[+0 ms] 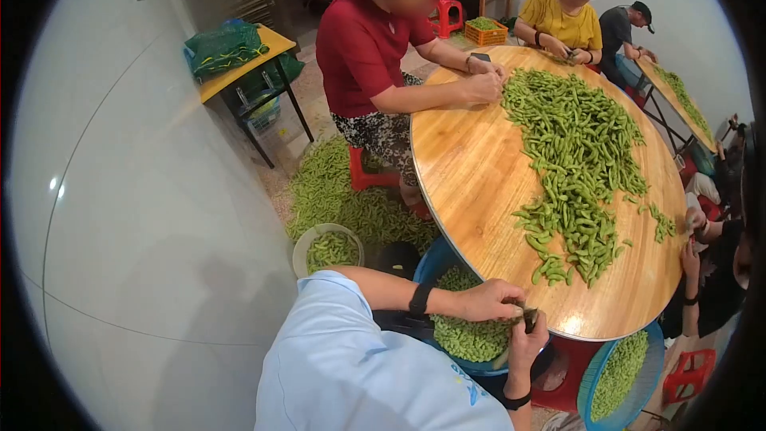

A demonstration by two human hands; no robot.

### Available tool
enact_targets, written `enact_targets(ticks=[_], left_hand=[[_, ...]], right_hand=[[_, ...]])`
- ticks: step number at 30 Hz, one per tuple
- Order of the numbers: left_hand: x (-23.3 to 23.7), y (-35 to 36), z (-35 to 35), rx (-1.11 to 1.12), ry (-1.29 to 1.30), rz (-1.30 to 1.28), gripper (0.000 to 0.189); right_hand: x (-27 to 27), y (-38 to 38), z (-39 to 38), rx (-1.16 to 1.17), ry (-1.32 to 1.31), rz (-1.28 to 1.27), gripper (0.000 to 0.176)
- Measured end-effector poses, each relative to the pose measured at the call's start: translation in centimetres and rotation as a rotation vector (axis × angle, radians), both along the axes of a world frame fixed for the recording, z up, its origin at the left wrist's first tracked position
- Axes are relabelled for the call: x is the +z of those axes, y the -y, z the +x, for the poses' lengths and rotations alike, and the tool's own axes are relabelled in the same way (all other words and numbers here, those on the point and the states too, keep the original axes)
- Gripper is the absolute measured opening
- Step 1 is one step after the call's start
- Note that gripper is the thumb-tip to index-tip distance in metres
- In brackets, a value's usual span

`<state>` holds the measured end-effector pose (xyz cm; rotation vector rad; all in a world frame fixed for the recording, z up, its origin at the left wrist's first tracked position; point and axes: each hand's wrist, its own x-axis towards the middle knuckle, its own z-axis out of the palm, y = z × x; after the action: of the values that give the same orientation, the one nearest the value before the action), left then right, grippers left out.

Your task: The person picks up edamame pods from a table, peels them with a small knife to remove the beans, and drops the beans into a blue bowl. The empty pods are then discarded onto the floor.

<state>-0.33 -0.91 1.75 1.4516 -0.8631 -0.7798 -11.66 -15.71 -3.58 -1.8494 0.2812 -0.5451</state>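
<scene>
My left hand, with a dark band on its wrist, is closed in a pinch above a blue tub of shelled green beans. Close beside it, my right hand is closed too, its fingertips nearly meeting the left ones. Something small and dark shows between the fingertips, too small to name. Both hands are at the near edge of a round wooden table, where a long heap of green pods lies.
People sit round the table, one in red, one in yellow. Pods cover the floor at the left, near a white bowl. Another blue tub stands at lower right, near a red stool.
</scene>
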Motion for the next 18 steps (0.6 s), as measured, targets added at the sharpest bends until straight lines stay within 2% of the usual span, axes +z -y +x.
enact_targets(ticks=[1,2,3,4,6,7,8,10,11,12,13,14,15,18], left_hand=[[-0.1,-0.2,-0.2,-0.003,-0.013,-0.002,0.021],[-0.2,-0.2,-0.3,-0.057,-0.178,-0.087,0.02],[0.0,-0.1,-0.3,-0.11,-0.338,-0.172,0.02],[-0.1,0.0,-0.4,-0.114,-0.35,-0.174,0.02],[-0.5,0.1,-0.5,-0.132,-0.429,-0.24,0.017],[-1.0,0.2,-0.3,-0.082,-0.224,-0.182,0.016],[-1.5,0.2,-0.3,-0.085,-0.239,-0.181,0.016],[-1.4,0.2,-0.3,-0.001,-0.019,-0.196,0.016],[-0.9,0.1,-0.5,0.021,-0.085,-0.186,0.016],[-0.7,0.2,0.1,0.048,0.011,-0.204,0.019],[-0.6,0.1,0.1,0.143,-0.09,-0.125,0.02],[0.2,-0.3,1.2,0.064,-0.214,0.01,0.02],[0.4,-0.4,1.3,0.091,-0.353,-0.013,0.02],[-0.4,-0.9,1.3,0.07,-0.395,0.056,0.02]], right_hand=[[0.1,-0.1,0.1,-0.021,-0.044,0.215,0.002],[0.4,0.0,0.0,-0.03,-0.059,0.208,0.002],[1.9,-0.5,0.3,-0.015,-0.061,0.426,0.003],[2.6,-0.8,0.3,0.001,-0.059,0.647,0.004],[2.9,-1.0,0.0,0.05,-0.061,0.647,0.007],[3.5,-1.6,0.0,0.028,-0.089,0.698,0.005],[4.1,-2.1,0.0,0.003,-0.118,0.751,0.003],[4.0,-2.4,-0.1,0.033,-0.124,0.674,0.004],[2.8,-2.0,-0.3,0.059,-0.127,0.539,0.007],[2.7,-1.8,-0.6,0.072,-0.136,0.406,0.011],[3.0,-1.8,-1.0,0.094,-0.212,0.383,0.015],[3.9,-2.3,-0.9,0.107,-0.291,0.369,0.019],[3.8,-2.4,-1.0,0.13,-0.237,0.375,0.022],[3.8,-1.7,-1.3,0.156,-0.2,0.406,0.03]])
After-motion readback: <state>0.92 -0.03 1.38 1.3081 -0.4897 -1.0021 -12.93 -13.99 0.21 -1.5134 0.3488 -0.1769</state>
